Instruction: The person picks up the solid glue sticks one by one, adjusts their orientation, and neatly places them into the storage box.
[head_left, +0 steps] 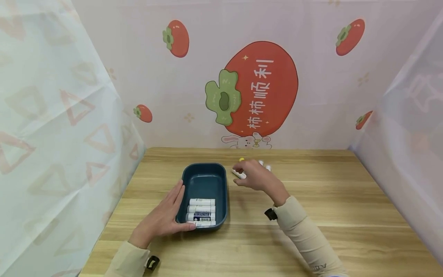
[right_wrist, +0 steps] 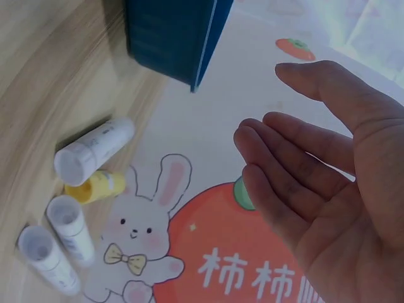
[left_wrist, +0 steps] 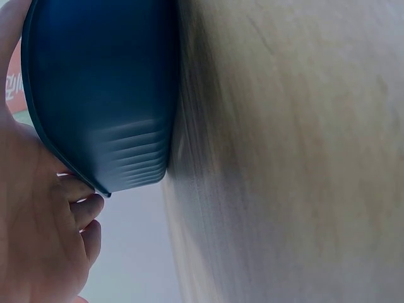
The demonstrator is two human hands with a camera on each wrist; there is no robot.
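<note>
A dark blue box [head_left: 204, 192] stands on the table, with several white capped tubes [head_left: 202, 209] resembling glue sticks lying side by side at its near end. My left hand [head_left: 160, 215] rests against its left side and near rim, fingers and thumb nearly straight; the box wall [left_wrist: 101, 95] fills much of the left wrist view. Right of the box, my right hand [head_left: 256, 175] hovers with loosely bent fingers, holding nothing. Closest to it lies a white tube [right_wrist: 95, 151]. Beside that are a yellow tube [right_wrist: 96, 187] and two more white tubes [right_wrist: 71, 228], partly hidden in the head view.
The wooden table [head_left: 294, 238] extends around the box. A printed backdrop [head_left: 318, 92] with persimmons rises behind it, and patterned sheets [head_left: 62, 127] hang at both sides. Dark bands [head_left: 270, 214] are on both wrists.
</note>
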